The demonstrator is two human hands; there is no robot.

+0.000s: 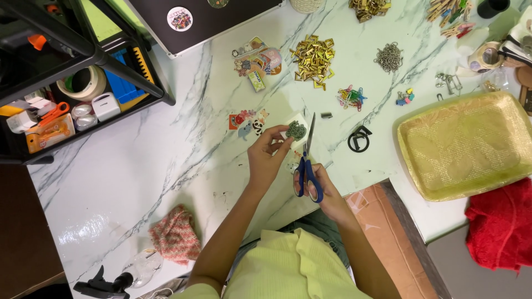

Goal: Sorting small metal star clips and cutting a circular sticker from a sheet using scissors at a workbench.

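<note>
Presently the left hand pinches a small white sticker sheet with a green motif, just left of the scissors' blades — pointing upward, away from the body — gripped through blue handles by the right hand.

I can't make out the sticker design; my fingers cover its edge, and the red cloth runs off-frame.
</note>
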